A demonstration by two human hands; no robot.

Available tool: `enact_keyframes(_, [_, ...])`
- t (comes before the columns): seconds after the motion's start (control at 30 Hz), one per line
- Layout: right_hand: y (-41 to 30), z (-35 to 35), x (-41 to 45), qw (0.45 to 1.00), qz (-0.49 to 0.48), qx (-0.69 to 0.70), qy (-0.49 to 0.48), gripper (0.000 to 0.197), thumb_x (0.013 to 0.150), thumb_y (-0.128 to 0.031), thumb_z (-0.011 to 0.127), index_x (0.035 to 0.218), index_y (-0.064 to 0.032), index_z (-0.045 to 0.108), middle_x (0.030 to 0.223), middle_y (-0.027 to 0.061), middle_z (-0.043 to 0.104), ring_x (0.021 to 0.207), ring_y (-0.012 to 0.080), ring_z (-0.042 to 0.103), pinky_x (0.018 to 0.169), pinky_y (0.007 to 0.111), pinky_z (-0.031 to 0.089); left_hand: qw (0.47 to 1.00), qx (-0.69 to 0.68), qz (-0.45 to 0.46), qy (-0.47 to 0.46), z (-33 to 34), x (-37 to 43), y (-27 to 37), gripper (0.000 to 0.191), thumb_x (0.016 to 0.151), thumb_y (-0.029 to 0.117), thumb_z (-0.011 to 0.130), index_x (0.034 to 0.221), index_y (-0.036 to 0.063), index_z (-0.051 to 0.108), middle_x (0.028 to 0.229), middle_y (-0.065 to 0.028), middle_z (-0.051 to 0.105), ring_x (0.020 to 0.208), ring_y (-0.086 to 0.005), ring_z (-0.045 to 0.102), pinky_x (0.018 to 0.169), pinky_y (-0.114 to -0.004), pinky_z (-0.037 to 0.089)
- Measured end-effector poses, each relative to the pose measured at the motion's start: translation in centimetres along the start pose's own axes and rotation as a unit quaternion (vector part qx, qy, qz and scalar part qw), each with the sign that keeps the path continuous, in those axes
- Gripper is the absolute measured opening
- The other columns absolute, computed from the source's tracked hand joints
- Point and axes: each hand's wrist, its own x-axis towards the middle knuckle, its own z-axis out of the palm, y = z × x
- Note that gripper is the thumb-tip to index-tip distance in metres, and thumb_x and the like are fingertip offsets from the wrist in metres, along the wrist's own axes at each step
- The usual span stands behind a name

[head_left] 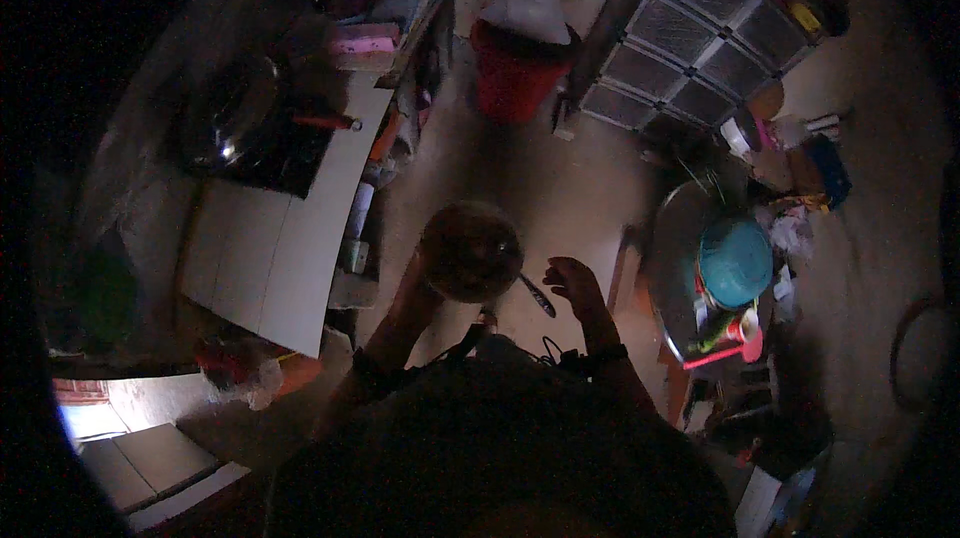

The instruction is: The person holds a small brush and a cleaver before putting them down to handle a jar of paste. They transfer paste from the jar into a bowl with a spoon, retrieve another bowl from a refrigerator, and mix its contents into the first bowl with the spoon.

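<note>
Low in the middle of the view, my left hand (424, 279) holds a dark round bowl or pan (471, 251) by its left side; most of the fingers are hidden and the contents are too dark to tell. The handle of a spoon or similar utensil (538, 296) sticks out past the lower right rim. Just right of that handle is my right hand (571, 283), its fingers slightly curled and apart, touching nothing that I can see.
At left a tiled counter (277, 260) bears a dark pan with a red handle (326, 121) on a stove. A red bucket (517, 77) stands ahead on the floor. At right are a blue-green basin (735, 262) and a red-rimmed tray or board (724, 359). A gridded rack or panel (694, 71) is beyond.
</note>
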Motion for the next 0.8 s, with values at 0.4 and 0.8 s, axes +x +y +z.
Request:
enact_keyframes(0.4, [-12.0, -5.0, 15.1, 0.986, -0.094, -0.039, -0.129, 0.030, 0.091, -0.032, 0.059, 0.107, -0.0070, 0.060, 0.091, 0.0052, 0.064, 0.084, 0.0180, 0.064, 0.071, 0.032, 0.048, 0.995, -0.057, 0.072, 0.024, 6.0, 15.4, 5.8, 0.080, 0.090, 0.066, 0.037, 0.147, 0.0099, 0.025, 0.147, -0.0145, 0.031, 0.133, -0.0326, 0.035, 0.108, -0.048, 0.032])
enact_keyframes(0.8, [-24.4, -7.3, 29.7, 0.977, -0.043, -0.157, -0.134, 0.035, 0.089, -0.027, 0.061, 0.118, -0.0063, 0.057, 0.095, 0.0058, 0.065, 0.085, 0.0176, 0.063, 0.072, 0.032, 0.047, 0.969, -0.120, 0.215, 0.032, 7.1, 28.4, 14.9, 0.079, 0.090, 0.065, 0.037, 0.146, 0.0100, 0.026, 0.147, -0.0145, 0.032, 0.133, -0.0325, 0.035, 0.108, -0.048, 0.033])
